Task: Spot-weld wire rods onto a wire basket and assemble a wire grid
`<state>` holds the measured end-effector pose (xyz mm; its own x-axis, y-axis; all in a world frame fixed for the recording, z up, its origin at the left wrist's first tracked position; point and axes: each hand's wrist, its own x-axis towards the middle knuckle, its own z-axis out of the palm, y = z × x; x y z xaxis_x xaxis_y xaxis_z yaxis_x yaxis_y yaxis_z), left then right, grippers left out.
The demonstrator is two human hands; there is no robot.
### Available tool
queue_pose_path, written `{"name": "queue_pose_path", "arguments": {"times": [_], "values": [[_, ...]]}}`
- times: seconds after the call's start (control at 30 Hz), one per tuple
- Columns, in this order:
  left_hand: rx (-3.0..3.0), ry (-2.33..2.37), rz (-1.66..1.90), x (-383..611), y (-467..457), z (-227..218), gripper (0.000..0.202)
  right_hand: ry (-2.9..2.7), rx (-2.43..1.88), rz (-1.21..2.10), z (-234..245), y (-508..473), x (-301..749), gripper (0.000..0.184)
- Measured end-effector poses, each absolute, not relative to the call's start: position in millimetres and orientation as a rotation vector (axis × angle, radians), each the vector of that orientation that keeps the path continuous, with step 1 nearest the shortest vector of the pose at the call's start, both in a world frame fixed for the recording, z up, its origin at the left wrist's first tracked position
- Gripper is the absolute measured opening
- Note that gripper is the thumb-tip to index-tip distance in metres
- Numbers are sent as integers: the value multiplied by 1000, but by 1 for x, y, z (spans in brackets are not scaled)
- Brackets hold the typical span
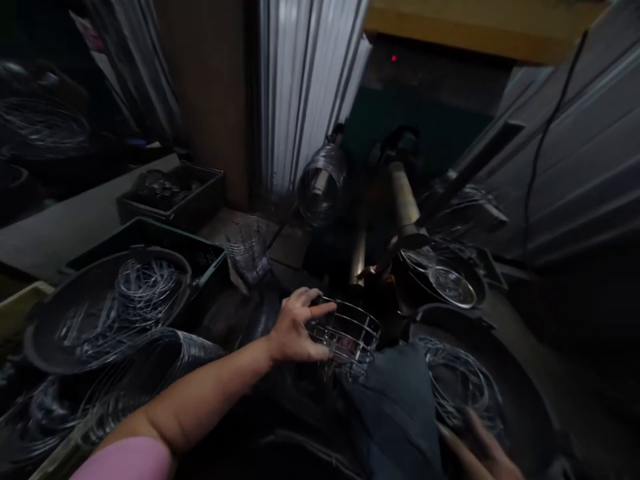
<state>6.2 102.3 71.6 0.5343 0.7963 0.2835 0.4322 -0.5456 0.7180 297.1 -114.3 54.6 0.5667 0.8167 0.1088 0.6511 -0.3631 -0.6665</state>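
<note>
My left hand (297,327) grips the rim of a small round wire basket (347,337) that sits in front of me, just above my dark trouser leg (395,407). My right hand (483,453) is low at the bottom right, blurred, with fingers spread over a dark round pan (520,393) that holds loose wire rings (457,383). Whether that hand touches the rings I cannot tell.
A dark pan (65,333) of wire rings sits at the left on a green crate (165,237). A second crate (173,193) stands behind. A finished wire cage (320,183) hangs on a machine arm. A metal bowl (443,280) sits at right, a corrugated sheet (310,80) behind.
</note>
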Motion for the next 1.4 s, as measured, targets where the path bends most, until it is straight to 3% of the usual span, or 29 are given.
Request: {"name": "queue_pose_path", "arguments": {"times": [0.07,0.23,0.4,0.57,0.7,0.87,1.1,1.27,1.4], "values": [[2208,1024,818,12,107,72,82,-1257,-2142,246,49,-101,294,58],[2229,1080,802,25,107,72,78,-1741,-1843,384,83,-65,265,35],[2250,1139,739,34,101,72,74,-1858,-1479,880,125,-26,243,22],[2340,1134,712,43,92,77,75,-1771,-1411,1246,122,14,238,20],[2411,1166,651,49,89,79,74,-2040,-1814,844,118,19,225,22],[2466,1213,668,55,90,78,71,-2329,-2095,208,116,3,207,43],[2391,1140,651,60,90,80,68,-2289,-1927,408,114,4,220,40],[2381,1170,725,64,94,79,69,-2365,-2011,-14,100,-1,217,43],[2343,1166,720,67,100,81,70,-2240,-1819,-98,87,2,227,33]]}}
